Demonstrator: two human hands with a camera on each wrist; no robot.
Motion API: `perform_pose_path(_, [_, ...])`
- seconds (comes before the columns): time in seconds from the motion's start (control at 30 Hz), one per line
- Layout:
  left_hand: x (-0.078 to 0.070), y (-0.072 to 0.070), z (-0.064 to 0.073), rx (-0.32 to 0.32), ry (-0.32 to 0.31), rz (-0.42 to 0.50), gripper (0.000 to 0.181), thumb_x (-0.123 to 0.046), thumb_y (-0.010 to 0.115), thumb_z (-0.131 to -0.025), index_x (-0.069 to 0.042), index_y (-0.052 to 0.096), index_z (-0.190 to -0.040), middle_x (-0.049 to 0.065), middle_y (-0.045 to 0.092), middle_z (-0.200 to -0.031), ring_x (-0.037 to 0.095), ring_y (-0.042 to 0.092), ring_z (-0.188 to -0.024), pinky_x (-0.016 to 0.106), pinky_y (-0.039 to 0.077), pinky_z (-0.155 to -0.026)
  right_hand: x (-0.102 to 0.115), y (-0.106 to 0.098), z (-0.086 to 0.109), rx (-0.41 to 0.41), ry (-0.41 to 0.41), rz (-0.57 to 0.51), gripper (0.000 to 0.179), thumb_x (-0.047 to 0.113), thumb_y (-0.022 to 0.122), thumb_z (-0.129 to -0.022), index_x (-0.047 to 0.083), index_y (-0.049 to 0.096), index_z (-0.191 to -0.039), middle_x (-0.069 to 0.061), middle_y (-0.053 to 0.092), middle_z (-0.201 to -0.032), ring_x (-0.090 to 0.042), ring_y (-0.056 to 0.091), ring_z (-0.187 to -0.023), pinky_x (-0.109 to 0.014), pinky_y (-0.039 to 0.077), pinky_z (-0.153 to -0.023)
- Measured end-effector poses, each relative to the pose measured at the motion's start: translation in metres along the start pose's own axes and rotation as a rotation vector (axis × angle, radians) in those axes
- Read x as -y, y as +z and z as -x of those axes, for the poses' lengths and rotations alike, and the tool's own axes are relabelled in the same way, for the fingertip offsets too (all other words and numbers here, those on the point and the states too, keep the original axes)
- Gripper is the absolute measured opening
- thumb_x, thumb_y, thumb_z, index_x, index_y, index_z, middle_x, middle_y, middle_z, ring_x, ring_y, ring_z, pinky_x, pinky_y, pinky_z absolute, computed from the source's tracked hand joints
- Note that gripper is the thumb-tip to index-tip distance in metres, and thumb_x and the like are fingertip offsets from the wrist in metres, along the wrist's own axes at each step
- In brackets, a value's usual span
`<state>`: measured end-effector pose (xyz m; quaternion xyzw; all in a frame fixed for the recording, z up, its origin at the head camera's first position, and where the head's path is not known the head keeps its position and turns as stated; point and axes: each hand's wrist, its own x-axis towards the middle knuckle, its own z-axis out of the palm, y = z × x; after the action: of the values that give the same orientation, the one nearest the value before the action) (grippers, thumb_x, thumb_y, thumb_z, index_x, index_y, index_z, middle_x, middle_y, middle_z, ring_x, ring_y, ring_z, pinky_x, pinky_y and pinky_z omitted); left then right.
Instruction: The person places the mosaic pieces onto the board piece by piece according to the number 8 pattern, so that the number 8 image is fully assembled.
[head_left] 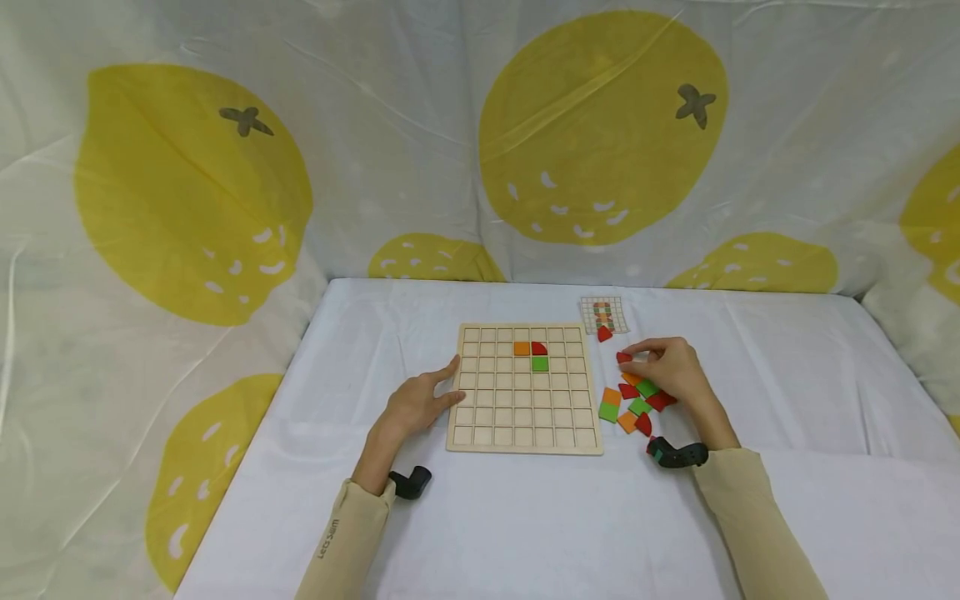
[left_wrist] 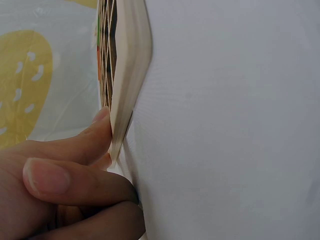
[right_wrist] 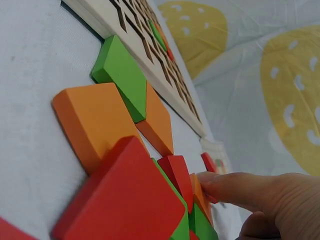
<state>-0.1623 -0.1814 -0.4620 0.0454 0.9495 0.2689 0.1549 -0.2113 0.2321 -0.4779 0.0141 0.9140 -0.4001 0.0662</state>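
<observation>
My right hand (head_left: 671, 367) pinches a small red quarter-round tile (head_left: 624, 357) between thumb and fingertips, just right of the wooden grid board (head_left: 506, 423). Beneath it lies a loose pile of red, orange and green tiles, including a green tile (right_wrist: 120, 75) and an orange tile (right_wrist: 95, 125). At the board's left edge is my left hand (head_left: 416, 404), index finger and thumb apart and touching the rim. In the board's upper part sit an orange square (head_left: 522, 348), a red quarter-round (head_left: 539, 348) and a green square (head_left: 540, 363).
A small pattern card (head_left: 612, 308) lies beyond the board's upper right corner, with another red tile (head_left: 604, 334) at its lower edge. White cloth (head_left: 525, 517) covers the table. Behind it hangs a lemon-print curtain (head_left: 420, 167).
</observation>
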Motion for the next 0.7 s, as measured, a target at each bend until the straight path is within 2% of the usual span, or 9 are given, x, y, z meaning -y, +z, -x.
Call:
perform_pose_path(0.03, [-0.0002, -0.0002, 0.0, -0.001, 0.001, 0.0, 0.069, -0.04, 0.064, -0.103, -0.026, 0.033, -0.162, 0.017, 0.076, -0.104, 0.014, 0.049, -0.045, 0.035, 0.047, -0.074, 0.0, -0.0001, -0.0001, 0.005, -0.009, -0.001, 0.038, 0.028, 0.084, -0.088, 0.003, 0.078, -0.117, 0.001, 0.043, -0.062, -0.018, 0.042, -0.057, -0.028, 0.03, -0.051])
perform_pose_path(0.1, [-0.0006, -0.0005, -0.0001, 0.007, -0.007, 0.006, 0.069, -0.04, 0.064, -0.103, -0.027, 0.032, -0.162, 0.014, 0.073, -0.082, 0.014, 0.048, -0.044, 0.034, 0.047, -0.072, -0.0002, 0.0002, -0.0002, 0.003, -0.012, 0.003, 0.04, 0.028, 0.084, -0.088, 0.003, 0.077, -0.118, 0.0, 0.043, -0.062, -0.018, 0.042, -0.057, -0.028, 0.03, -0.05])
perform_pose_path(0.17, [-0.0003, 0.0001, -0.0002, 0.006, -0.007, 0.009, 0.069, -0.04, 0.064, -0.102, -0.027, 0.033, -0.162, 0.011, 0.067, -0.069, 0.014, 0.047, -0.043, 0.033, 0.045, -0.068, -0.0008, 0.0008, 0.0003, -0.013, -0.002, 0.012, 0.041, 0.029, 0.084, -0.087, 0.002, 0.077, -0.117, 0.0, 0.045, -0.063, -0.019, 0.044, -0.058, -0.028, 0.031, -0.05])
perform_pose_path(0.23, [0.0, 0.0007, -0.0001, 0.007, -0.003, 0.011, 0.068, -0.04, 0.064, -0.103, -0.026, 0.033, -0.162, 0.009, 0.065, -0.067, 0.014, 0.048, -0.044, 0.032, 0.044, -0.068, -0.0019, 0.0013, 0.0012, -0.027, 0.017, 0.02, 0.042, 0.031, 0.084, -0.087, 0.002, 0.076, -0.116, -0.001, 0.045, -0.063, -0.02, 0.045, -0.059, -0.029, 0.032, -0.051])
perform_pose_path(0.37, [0.0003, 0.0022, 0.0001, 0.016, -0.001, 0.018, 0.069, -0.04, 0.063, -0.103, -0.026, 0.032, -0.162, 0.005, 0.055, -0.051, 0.014, 0.047, -0.042, 0.031, 0.042, -0.063, -0.0054, 0.0019, 0.0015, -0.022, 0.02, 0.008, 0.038, 0.029, 0.083, -0.089, 0.002, 0.077, -0.115, 0.0, 0.044, -0.063, -0.019, 0.044, -0.059, -0.028, 0.033, -0.052])
perform_pose_path(0.53, [-0.0007, 0.0017, 0.001, 0.006, -0.009, 0.019, 0.069, -0.04, 0.064, -0.102, -0.027, 0.032, -0.162, 0.002, 0.054, -0.052, 0.014, 0.046, -0.042, 0.03, 0.041, -0.06, -0.0048, 0.0019, 0.0, 0.012, -0.035, -0.02, 0.032, 0.02, 0.078, -0.093, 0.003, 0.076, -0.12, 0.001, 0.041, -0.061, -0.016, 0.042, -0.054, -0.026, 0.031, -0.05])
perform_pose_path(0.7, [-0.0014, 0.0005, 0.0012, 0.005, -0.008, 0.022, 0.069, -0.039, 0.064, -0.102, -0.026, 0.033, -0.162, 0.004, 0.055, -0.053, 0.014, 0.045, -0.042, 0.029, 0.04, -0.057, -0.0005, 0.0048, -0.0013, 0.007, -0.041, -0.029, 0.035, 0.024, 0.082, -0.09, 0.006, 0.077, -0.119, 0.001, 0.042, -0.06, -0.017, 0.041, -0.051, -0.026, 0.029, -0.048])
